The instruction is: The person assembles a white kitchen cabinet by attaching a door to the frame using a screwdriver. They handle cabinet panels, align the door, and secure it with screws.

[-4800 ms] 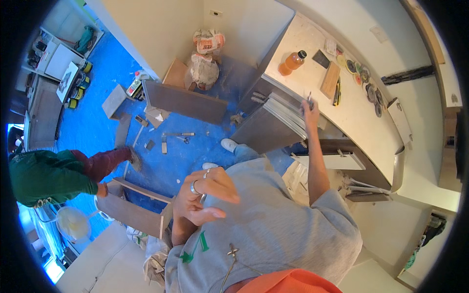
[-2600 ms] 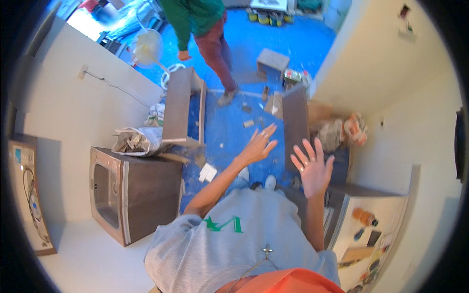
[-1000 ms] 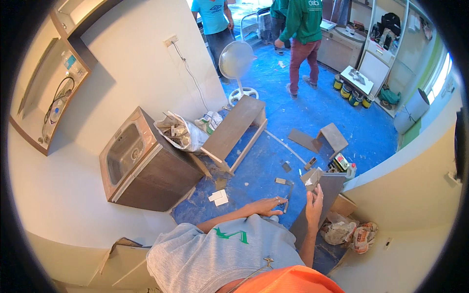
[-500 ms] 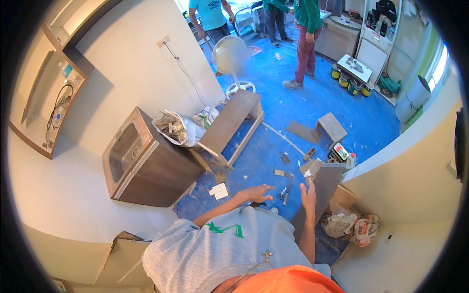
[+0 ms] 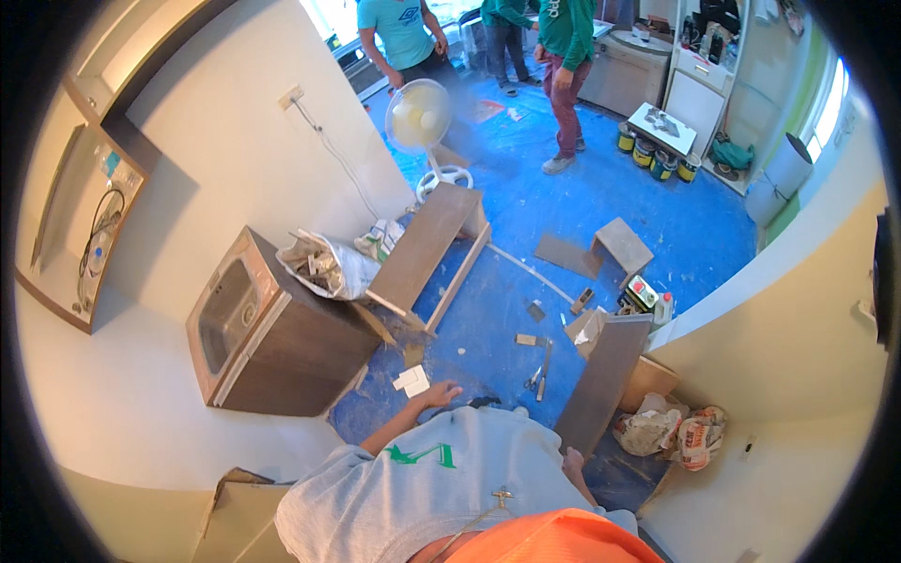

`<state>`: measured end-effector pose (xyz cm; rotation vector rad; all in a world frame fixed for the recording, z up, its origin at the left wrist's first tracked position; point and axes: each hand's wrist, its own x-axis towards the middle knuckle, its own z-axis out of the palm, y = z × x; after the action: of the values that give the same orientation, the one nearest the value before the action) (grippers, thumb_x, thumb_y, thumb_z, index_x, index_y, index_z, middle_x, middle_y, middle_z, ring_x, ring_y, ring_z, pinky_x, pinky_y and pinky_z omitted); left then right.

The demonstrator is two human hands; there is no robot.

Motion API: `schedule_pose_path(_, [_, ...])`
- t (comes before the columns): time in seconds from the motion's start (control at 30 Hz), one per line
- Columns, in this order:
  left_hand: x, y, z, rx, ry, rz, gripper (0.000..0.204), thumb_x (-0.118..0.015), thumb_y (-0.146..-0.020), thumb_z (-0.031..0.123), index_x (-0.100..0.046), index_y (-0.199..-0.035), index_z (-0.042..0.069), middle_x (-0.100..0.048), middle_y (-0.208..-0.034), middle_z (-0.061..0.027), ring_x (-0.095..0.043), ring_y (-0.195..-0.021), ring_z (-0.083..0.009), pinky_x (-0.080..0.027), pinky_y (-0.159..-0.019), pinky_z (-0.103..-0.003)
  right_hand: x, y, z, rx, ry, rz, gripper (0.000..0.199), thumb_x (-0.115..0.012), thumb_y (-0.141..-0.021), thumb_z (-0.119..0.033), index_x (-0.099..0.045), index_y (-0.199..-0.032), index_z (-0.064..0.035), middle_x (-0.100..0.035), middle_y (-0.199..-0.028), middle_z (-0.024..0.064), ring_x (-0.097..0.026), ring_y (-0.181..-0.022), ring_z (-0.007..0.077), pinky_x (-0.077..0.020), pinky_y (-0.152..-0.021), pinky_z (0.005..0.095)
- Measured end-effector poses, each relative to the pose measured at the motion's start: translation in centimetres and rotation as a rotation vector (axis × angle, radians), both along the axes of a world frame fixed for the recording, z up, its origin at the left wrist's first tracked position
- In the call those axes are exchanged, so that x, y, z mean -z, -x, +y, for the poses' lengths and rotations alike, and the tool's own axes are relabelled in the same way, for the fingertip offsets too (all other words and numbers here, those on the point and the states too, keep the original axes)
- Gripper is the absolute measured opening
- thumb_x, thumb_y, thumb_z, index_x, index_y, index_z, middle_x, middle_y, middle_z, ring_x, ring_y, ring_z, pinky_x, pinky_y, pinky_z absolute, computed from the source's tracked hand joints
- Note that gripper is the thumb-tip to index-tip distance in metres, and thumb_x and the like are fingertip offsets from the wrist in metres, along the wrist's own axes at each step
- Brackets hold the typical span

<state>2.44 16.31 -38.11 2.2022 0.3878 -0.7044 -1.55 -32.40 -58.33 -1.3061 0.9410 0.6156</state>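
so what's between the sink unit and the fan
In the head view: a white scrap sack, a smaller white bag, and part of a brown wooden frame.

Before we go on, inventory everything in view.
Sink cabinet: 1, brown, left.
Debris sack: 1, white, beside sink cabinet.
Open boxes: 2, brownish, centre.
Pedestal fan: 1, white, upper centre.
Wall cabinet: 1, brown-edged, upper left.
Flat pieces: at least 2, white, floor.
Scissors: 1, dark, central floor.
Small scraps: several, brownish, central floor.
Long panel: 1, brown, right.
Stuffed bags: 2, whitish, lower right.
Jug: 1, white, beyond panel.
Cans: 4, black-yellow, upper right.
Floor sheet: 1, blue, throughout.
Co-workers: 3, green or turquoise tops, upper edge.
Sweatshirt: 1, grey, lower centre.
Left grip: 1, bare, sweatshirt's left.
Right grip: 1, bare, near panel.
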Motion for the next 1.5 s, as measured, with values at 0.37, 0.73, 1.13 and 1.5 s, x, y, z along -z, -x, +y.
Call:
schedule_pose_path(0.37, [3.5,2.3,-1.4,-0.242,-0.042,-0.029,0.049,-0.053,-0.097,0.045,-0.068,-0.12,0.004,-0.071,-0.113,-0.0195,-0.066,-0.107,-0.033,-0.05,-0.094,-0.042,-5.6,-13.0,8.1,-0.071,0.053,-0.131,0.036,-0.059,-0.096,-0.034,-0.061,-0.119,-0.0054,-0.061,-0.076,0.0054,-0.058,-0.058,0.0149,-0.0445,-0.046,0.028])
schedule_pose_path(0.73, [4.8,0.8,-1.4,-0.305,0.065,-0.041,0.043,-0.058,-0.095,0.041,-0.07,-0.117,0.006,-0.072,-0.11,-0.0166,-0.067,-0.105,-0.0306,-0.051,-0.091,-0.041,-6.5,-20.1,11.9,-0.402,0.146,-0.241,0.045,-0.058,-0.095,-0.038,-0.059,-0.13,-0.0089,-0.069,-0.097,0.0105,-0.068,-0.079,0.0202,-0.0513,-0.062,0.0337])
schedule_pose_path(1.13, [5.9,-0.4,-0.9,-0.215,0.043,-0.068,0.045,-0.056,-0.095,0.041,-0.069,-0.116,0.004,-0.071,-0.112,-0.0185,-0.066,-0.106,-0.0327,-0.05,-0.092,-0.042,1.0,-8.5,6.4,-0.436,0.225,-0.669,0.036,-0.061,-0.093,-0.028,-0.067,-0.116,-0.0004,-0.069,-0.085,0.0106,-0.066,-0.072,0.0196,-0.0536,-0.063,0.0348])
schedule_pose_path(1.5, [5.4,-1.4,-1.9,-0.138,0.016,-0.025,0.042,-0.056,-0.096,0.04,-0.068,-0.118,0.005,-0.069,-0.116,-0.0189,-0.065,-0.109,-0.0326,-0.05,-0.094,-0.042,2.6,-9.3,7.0,-0.244,0.104,-0.314,0.038,-0.061,-0.094,-0.029,-0.066,-0.118,-0.0007,-0.069,-0.087,0.0107,-0.067,-0.074,0.0204,-0.0536,-0.063,0.0353])
